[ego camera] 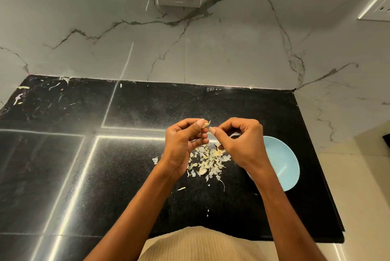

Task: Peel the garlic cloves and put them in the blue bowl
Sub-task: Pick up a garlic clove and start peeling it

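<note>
One head-worn camera looks steeply down, close over the black counter (pixel 126 165) toward the wall.

black stone counter (pixel 130 155), glossy, light streaks | blue bowl (pixel 282 163) on right side near edge | pile of garlic skins (pixel 207 161) at centre, just left of bowl | stray peel bits (pixel 20 97) far-left back corner

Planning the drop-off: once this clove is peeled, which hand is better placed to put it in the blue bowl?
Probably the right hand. It hovers over the near rim of the blue bowl, while the left hand, pinching the garlic clove, sits farther away above the pile of skins.
</note>
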The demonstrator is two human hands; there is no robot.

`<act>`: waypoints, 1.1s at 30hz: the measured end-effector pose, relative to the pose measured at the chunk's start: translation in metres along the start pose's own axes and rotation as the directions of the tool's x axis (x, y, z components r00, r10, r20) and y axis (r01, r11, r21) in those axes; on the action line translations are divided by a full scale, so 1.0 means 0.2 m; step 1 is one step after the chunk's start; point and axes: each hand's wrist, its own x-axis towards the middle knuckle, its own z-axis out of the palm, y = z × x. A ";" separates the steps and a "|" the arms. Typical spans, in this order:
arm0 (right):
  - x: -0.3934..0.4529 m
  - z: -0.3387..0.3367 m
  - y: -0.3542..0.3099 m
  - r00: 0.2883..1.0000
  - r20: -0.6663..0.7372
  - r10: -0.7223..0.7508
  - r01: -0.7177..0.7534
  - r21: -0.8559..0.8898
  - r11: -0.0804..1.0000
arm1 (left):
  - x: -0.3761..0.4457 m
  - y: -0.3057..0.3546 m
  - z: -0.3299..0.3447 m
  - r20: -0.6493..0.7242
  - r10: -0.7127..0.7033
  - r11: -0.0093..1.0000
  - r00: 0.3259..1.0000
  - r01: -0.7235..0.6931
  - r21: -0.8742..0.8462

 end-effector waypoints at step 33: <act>-0.01 -0.01 -0.07 0.949 -0.075 -0.305 0.295 -0.123 0.948 | -0.03 0.01 0.03 0.073 0.075 0.997 0.994 -0.073 -0.031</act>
